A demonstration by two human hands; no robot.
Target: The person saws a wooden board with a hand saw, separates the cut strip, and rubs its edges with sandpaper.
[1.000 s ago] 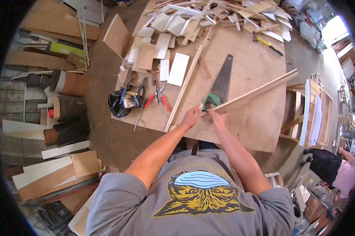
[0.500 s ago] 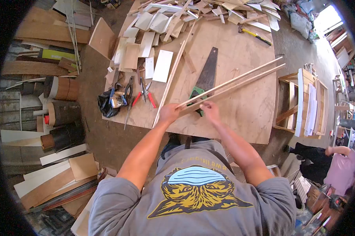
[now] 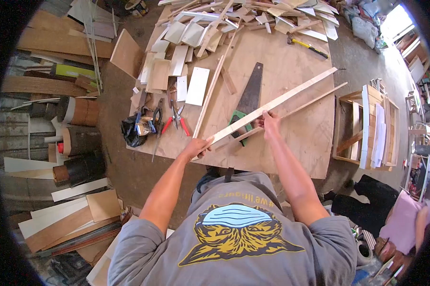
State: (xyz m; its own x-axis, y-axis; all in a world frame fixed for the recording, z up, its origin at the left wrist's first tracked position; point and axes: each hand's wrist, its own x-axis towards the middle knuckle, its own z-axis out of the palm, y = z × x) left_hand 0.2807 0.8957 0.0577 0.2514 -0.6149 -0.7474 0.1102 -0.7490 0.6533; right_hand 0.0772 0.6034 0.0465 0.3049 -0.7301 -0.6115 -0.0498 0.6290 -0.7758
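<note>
My left hand (image 3: 196, 148) grips the near end of a long pale wooden strip (image 3: 296, 95). Farther along the same strip, my right hand (image 3: 271, 125) has its fingers closed round the edge. The strip slants up to the right, its broad face upward. A second thin strip (image 3: 315, 101) runs below it and passes behind my right hand; whether that hand touches it I cannot tell. Under both strips lies a handsaw with a dark blade (image 3: 252, 90) and a green handle (image 3: 243, 138), partly covered. Another narrow strip (image 3: 210, 97) lies left of the saw.
On the plywood tabletop (image 3: 296, 152) lie red-handled snips (image 3: 178, 119), black pliers (image 3: 158, 112), a black bag (image 3: 130, 131) and a yellow-handled hammer (image 3: 308, 45). Offcuts (image 3: 191, 33) pile up at the far side. A wooden frame (image 3: 367, 126) stands right; a person (image 3: 403, 221) is lower right.
The held strip has turned broad face up and parted from the second strip. My right hand has moved right and farther away, my left hand slightly left and nearer. The other person has shifted.
</note>
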